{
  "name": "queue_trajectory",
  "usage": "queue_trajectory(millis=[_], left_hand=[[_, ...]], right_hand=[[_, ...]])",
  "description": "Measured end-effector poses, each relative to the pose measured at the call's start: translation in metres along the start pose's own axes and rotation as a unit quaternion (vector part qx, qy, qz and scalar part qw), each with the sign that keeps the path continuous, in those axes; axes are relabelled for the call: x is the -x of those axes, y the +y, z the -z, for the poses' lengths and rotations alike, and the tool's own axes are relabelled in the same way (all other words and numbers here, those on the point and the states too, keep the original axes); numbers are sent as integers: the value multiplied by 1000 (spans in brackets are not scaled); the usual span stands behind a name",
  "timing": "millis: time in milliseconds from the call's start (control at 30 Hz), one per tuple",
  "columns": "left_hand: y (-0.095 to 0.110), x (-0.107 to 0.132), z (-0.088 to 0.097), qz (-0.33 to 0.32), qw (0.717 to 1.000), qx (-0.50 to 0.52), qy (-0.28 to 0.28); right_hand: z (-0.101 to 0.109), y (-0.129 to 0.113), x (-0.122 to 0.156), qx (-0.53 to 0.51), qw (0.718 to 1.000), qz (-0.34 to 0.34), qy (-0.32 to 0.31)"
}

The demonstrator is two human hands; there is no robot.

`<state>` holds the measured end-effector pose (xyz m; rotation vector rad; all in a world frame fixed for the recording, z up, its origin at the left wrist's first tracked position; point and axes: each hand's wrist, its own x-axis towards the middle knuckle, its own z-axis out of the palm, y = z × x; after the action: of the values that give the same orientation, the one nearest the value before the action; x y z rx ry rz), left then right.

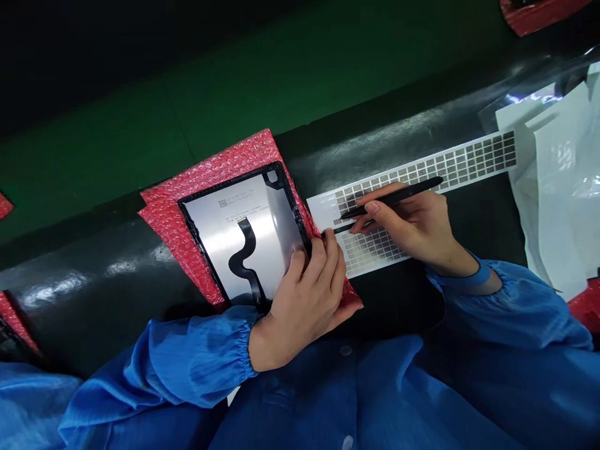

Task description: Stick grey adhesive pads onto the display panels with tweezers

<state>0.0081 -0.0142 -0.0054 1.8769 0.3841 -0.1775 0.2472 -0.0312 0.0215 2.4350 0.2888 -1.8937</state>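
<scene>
A tablet display panel (220,237) with a black frame and silver back lies face down on a sheet of red bubble wrap (187,237). A black flex cable (246,262) curves in an S across its back. My left hand (302,300) grips the panel's lower right edge, fingers over the frame. My right hand (403,225) is shut on black tweezers (398,195), whose tips reach toward the panel edge near my left fingers. Under that hand lies a white liner strip (469,164) carrying a grid of small grey pads, partly hidden by my fingers.
The work surface is a glossy black mat (94,281) over a green bench (117,125). White plastic bags (557,187) are heaped at the right. Red bubble-wrap scraps (539,12) lie at the edges. My blue sleeves run along the bottom.
</scene>
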Motion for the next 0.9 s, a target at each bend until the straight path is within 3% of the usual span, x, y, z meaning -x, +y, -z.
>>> queue_trajectory(millis=[433,700,767,900], left_hand=[[0,1,1,0,1000,-9,-10],[1,0,0,-1,1000,5,-14],[0,3,2,1,999,32,12],[-20,15,4,23,982,126,141]], right_hand=[[-1,-6,-7,-26,998,-50,-11],[-7,-20,-10,-66,995,-58,46],[-13,-22,-15,-96,992,-66,38],[-25,-18,-29,-149,985,-83,27]])
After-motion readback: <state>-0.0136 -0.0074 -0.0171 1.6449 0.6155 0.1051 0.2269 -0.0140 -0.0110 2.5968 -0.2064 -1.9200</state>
